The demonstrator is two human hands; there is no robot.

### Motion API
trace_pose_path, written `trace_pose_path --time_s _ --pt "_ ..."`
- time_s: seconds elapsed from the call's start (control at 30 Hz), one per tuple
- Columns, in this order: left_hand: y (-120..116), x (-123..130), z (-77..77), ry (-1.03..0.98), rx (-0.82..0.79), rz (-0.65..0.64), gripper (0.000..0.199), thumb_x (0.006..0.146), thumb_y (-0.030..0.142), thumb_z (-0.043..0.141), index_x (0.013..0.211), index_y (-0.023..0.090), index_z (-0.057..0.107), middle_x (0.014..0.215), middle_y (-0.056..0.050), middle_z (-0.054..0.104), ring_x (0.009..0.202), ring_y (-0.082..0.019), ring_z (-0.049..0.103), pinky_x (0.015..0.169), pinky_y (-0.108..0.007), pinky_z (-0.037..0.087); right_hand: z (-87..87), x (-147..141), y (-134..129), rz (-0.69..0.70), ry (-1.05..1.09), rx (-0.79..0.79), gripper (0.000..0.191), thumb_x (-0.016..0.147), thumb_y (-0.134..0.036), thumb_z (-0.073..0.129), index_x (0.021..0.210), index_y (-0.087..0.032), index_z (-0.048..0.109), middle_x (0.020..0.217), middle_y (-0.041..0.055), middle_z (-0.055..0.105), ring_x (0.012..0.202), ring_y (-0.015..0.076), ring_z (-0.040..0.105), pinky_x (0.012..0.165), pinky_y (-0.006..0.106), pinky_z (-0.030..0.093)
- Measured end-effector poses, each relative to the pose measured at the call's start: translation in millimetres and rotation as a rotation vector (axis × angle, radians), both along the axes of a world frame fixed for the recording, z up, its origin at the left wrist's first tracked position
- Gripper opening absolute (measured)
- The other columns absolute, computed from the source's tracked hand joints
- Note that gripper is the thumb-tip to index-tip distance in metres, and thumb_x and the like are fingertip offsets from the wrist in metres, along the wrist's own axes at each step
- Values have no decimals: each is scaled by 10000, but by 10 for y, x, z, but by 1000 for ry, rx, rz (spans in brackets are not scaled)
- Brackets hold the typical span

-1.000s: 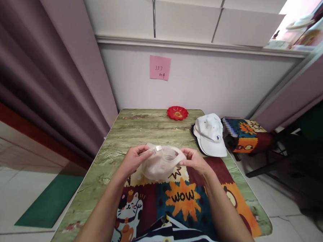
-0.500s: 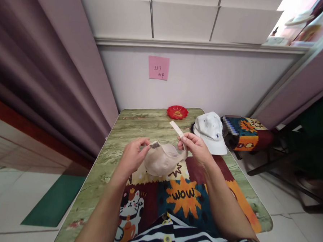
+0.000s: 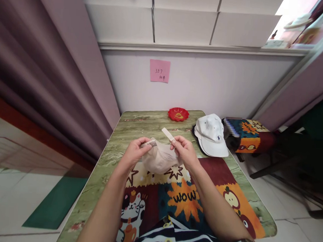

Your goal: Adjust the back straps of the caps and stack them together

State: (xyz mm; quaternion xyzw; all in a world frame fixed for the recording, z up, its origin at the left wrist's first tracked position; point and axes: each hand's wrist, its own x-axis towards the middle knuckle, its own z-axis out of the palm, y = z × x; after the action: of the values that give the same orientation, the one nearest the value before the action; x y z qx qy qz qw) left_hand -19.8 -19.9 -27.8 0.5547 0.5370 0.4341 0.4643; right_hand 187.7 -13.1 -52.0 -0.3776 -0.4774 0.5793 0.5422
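Note:
Between my hands is a beige baseball cap (image 3: 159, 162), its back opening turned up and its crown just above the patterned mat. My left hand (image 3: 135, 150) pinches the cap's edge at the end with a small metal buckle (image 3: 152, 143). In my right hand (image 3: 185, 151) is the cap's adjusting strap (image 3: 167, 134), gripped between thumb and fingers, its free end pointing up and left. The strap end and buckle are apart. The cap's brim is hidden from view.
White caps (image 3: 211, 134) lie stacked over a dark one at the table's right edge. A red scalloped dish (image 3: 178, 114) sits at the back. The patterned mat (image 3: 186, 198) covers the front of the wooden table (image 3: 134, 125). A stool (image 3: 254, 135) stands to the right.
My right hand has moved left and slightly down, bringing the strap nearer the buckle. My left hand keeps its pinch. The view has shifted a little.

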Motion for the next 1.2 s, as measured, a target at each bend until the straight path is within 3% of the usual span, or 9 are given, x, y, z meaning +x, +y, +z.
trace_pose_path --time_s 0.1,0.3,0.43,0.7,0.87,1.07,1.2 --pt "29 -35 -38 -53 -27 -31 307 642 383 788 854 176 711 797 -25 677 698 -167 573 655 -260 437 -33 -18 -14 -10 -9 -21 349 755 -511 726 835 -179 652 562 -58 553 425 51 315 411 197 231" --pt "79 -1 -49 -69 -18 -105 285 646 339 799 844 159 700 809 -18 666 711 -149 572 666 -239 431 -124 -173 -38 16 0 -99 392 664 -489 808 850 -166 686 659 -18 618 551 104 505 530 221 398" --pt "98 57 -14 -49 -16 -134 278 660 319 778 860 149 684 835 -27 666 717 -149 575 666 -242 440 -153 -276 -22 -36 -56 -73 371 657 -476 806 803 -151 702 634 -23 590 537 99 470 511 223 356" --pt "36 327 -194 109 310 107 164 782 237 670 932 190 624 900 -20 642 746 -137 577 601 -204 427 -93 -276 7 0 151 -228 363 629 -464 808 652 -168 600 468 -92 395 427 54 300 441 216 248" --pt "-22 494 -277 201 516 171 90 786 132 602 849 195 601 1036 -60 617 965 -186 600 682 -227 469 -95 -297 -17 -57 172 -194 355 630 -448 813 719 -159 627 479 -108 363 443 50 263 442 212 235" --pt "-36 593 -294 305 555 261 143 774 54 525 749 194 540 1072 -88 603 1050 -216 589 864 -338 494 -107 -357 -56 -74 154 -195 348 671 -467 772 763 -160 636 473 -109 359 432 50 250 424 212 208" --pt "-51 569 -335 356 539 220 168 768 41 503 703 189 545 1079 -103 627 1092 -233 594 944 -402 481 -145 -327 -28 -59 97 -255 317 653 -435 765 681 -162 606 441 -109 352 406 44 244 404 214 173"
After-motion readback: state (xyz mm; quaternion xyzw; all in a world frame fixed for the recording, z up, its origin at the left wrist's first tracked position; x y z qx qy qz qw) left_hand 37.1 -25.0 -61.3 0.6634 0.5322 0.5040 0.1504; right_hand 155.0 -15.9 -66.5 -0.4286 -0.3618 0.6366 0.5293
